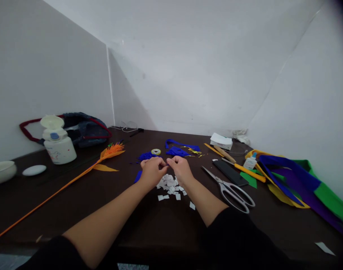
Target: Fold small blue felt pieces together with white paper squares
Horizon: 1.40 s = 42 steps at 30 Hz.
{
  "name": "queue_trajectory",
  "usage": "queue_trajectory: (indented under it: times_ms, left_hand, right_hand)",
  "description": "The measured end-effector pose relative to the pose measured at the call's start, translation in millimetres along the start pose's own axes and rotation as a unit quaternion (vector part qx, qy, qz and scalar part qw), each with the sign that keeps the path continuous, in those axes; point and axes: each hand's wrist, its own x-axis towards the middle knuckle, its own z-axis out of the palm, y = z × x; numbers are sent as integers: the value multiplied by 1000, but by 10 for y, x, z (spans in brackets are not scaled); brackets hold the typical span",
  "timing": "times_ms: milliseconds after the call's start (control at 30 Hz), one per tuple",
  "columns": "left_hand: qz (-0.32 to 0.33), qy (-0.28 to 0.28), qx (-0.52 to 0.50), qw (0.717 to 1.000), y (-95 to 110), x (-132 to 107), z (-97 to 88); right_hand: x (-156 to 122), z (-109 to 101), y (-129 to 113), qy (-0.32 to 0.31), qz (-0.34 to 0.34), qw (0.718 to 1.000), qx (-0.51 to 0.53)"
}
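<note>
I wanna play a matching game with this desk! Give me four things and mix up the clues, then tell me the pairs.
Things:
1. Scissors
2. Flower
3. Paper bits
4. Flask

Clues:
A. Lid flipped open
B. In a loose pile by the left hand and right hand
C. Grey, with two looped handles
D. Orange, on a long stem

Pairs: 1-C, 2-D, 3-B, 4-A

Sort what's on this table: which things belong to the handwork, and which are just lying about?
Likely in the work: blue bits, white pieces, scissors, blue-capped bottle.

Apparently just lying about: open-lidded bottle, bowl, dark bag.
</note>
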Motion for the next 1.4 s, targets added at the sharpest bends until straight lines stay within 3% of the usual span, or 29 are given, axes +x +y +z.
queue_trajectory:
  times_ms: [167, 333, 433, 533, 667, 900, 1200, 1300, 1400]
  left_hand:
    - [13, -2, -2, 1000, 6, -12, 10]
    - [9, -22, -64, 998, -4, -6, 20]
    - [-14, -42, -157, 987, -39, 7, 25]
    - [-43, -53, -240, 968, -66, 17, 23]
    - [-60, -68, -302, 949, -56, 18, 14]
    - [-79, -110, -353, 926, -26, 14, 10]
    - [-48, -135, -332, 932, -54, 17, 18]
    - [-43, -132, -330, 934, -51, 15, 22]
    - [-57, -136, -362, 921, -59, 14, 38]
  right_hand:
    - [10, 10, 19, 38, -57, 994, -87]
    - [38, -14, 0, 65, -51, 996, -35]
    - [55, -57, -23, 33, 13, 995, 91]
    - [47, -85, -41, -35, 76, 976, 199]
    - [16, -68, -43, -106, 61, 965, 234]
    - [19, -49, -48, -55, -4, 992, 116]
    - [24, -53, -86, -15, -27, 999, -17]
    - [38, -46, -47, -31, 2, 999, 40]
    - [29, -58, -35, -76, 62, 978, 182]
